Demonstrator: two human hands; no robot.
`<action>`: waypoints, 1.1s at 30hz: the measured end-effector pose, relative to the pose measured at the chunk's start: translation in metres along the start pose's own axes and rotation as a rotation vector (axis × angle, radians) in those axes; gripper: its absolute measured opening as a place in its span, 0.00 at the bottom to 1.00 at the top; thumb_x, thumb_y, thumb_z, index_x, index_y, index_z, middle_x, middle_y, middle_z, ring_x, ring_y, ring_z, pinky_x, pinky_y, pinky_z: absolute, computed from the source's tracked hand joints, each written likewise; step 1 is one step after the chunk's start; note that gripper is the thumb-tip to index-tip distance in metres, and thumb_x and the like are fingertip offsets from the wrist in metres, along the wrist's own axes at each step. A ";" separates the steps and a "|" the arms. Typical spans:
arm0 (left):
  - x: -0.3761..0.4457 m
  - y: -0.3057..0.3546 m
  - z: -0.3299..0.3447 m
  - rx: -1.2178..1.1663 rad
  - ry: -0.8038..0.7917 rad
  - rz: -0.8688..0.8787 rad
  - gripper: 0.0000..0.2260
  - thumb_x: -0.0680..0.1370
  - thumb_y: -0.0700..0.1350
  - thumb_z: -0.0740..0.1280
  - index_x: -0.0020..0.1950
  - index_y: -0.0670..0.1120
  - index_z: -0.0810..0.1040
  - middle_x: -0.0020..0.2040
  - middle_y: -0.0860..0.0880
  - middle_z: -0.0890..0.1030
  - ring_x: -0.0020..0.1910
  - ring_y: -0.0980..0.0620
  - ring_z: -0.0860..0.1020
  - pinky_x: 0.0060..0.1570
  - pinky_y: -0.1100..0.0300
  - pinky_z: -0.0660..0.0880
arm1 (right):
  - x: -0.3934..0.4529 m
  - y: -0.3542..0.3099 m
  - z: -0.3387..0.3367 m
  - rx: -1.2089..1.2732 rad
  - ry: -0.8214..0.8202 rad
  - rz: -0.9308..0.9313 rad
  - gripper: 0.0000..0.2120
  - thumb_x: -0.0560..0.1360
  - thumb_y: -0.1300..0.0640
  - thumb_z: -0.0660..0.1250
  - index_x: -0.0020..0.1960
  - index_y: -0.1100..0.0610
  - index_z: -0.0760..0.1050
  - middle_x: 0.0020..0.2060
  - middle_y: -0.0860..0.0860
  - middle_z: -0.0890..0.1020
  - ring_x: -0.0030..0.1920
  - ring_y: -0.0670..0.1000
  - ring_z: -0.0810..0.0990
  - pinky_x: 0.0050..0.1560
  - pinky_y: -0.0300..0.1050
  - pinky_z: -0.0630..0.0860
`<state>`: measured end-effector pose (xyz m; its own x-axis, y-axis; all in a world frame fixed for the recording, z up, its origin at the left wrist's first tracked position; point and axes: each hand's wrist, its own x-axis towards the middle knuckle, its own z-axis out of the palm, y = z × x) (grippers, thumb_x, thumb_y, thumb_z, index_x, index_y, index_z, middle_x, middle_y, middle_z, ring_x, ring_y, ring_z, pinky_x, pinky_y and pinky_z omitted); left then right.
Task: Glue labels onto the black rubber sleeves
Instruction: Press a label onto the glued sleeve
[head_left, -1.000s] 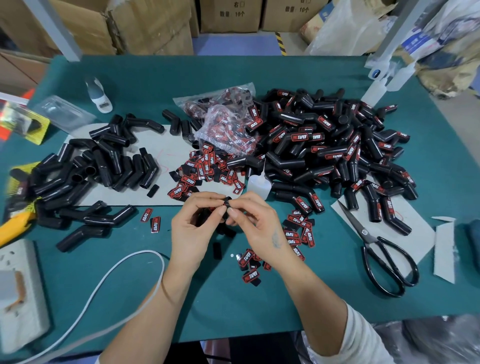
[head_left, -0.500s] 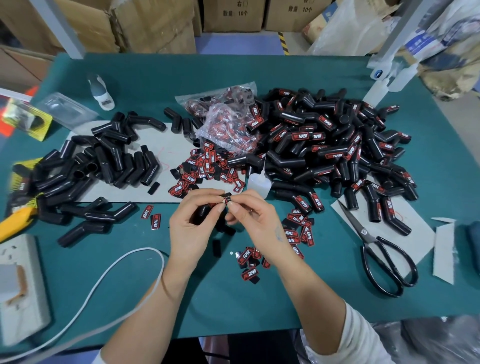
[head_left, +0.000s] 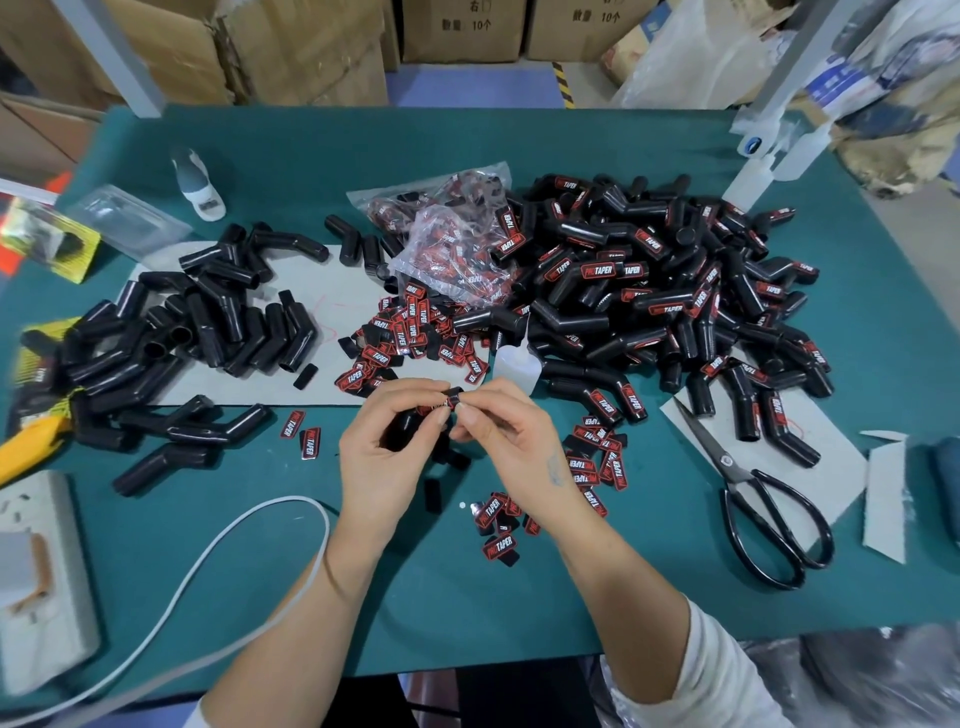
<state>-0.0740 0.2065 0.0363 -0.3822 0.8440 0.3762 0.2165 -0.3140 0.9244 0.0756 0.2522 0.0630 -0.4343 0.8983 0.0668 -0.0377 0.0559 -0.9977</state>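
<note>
Both hands pinch one small label over the green surface (head_left: 519, 613).

The left hand (head_left: 387, 457) and right hand (head_left: 511, 441) meet at fingertips, w/ curled fingers holding a black-red label (head_left: 451, 401) between them. A black sleeve (head_left: 402, 428) sits in the left palm, partly hidden. Unlabelled sleeves (head_left: 208, 332) lie left of the hands, labelled sleeves (head_left: 675, 291) beyond the right hand, loose labels (head_left: 410, 332) just beyond both, scissors (head_left: 763, 509) to the right.

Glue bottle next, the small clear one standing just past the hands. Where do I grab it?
Grip the glue bottle round its wide lower body, coming from the near side. It stands upright with a thin nozzle on top, and finished sleeves crowd behind and to its right.
</note>
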 end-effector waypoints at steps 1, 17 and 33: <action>0.000 0.000 -0.001 0.004 -0.002 -0.001 0.11 0.79 0.40 0.74 0.54 0.57 0.85 0.55 0.54 0.85 0.57 0.47 0.83 0.61 0.58 0.76 | 0.000 0.001 0.000 -0.002 -0.001 0.003 0.11 0.82 0.66 0.66 0.55 0.53 0.83 0.49 0.52 0.78 0.45 0.48 0.84 0.54 0.42 0.80; 0.000 0.003 0.000 0.021 -0.011 -0.027 0.06 0.78 0.41 0.72 0.52 0.52 0.83 0.55 0.54 0.85 0.58 0.48 0.82 0.62 0.60 0.75 | 0.001 0.008 0.000 0.003 0.021 0.010 0.09 0.82 0.66 0.67 0.59 0.63 0.83 0.48 0.53 0.78 0.44 0.48 0.84 0.53 0.44 0.81; -0.001 0.004 0.001 0.016 -0.008 -0.037 0.10 0.78 0.40 0.71 0.52 0.55 0.82 0.54 0.53 0.84 0.57 0.47 0.82 0.62 0.58 0.75 | -0.001 0.014 0.000 -0.121 0.038 -0.085 0.10 0.82 0.59 0.67 0.60 0.54 0.84 0.46 0.50 0.79 0.44 0.56 0.83 0.49 0.64 0.80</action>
<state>-0.0715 0.2045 0.0398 -0.3834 0.8583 0.3411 0.2170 -0.2753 0.9365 0.0754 0.2516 0.0491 -0.4001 0.9035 0.1532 0.0364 0.1827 -0.9825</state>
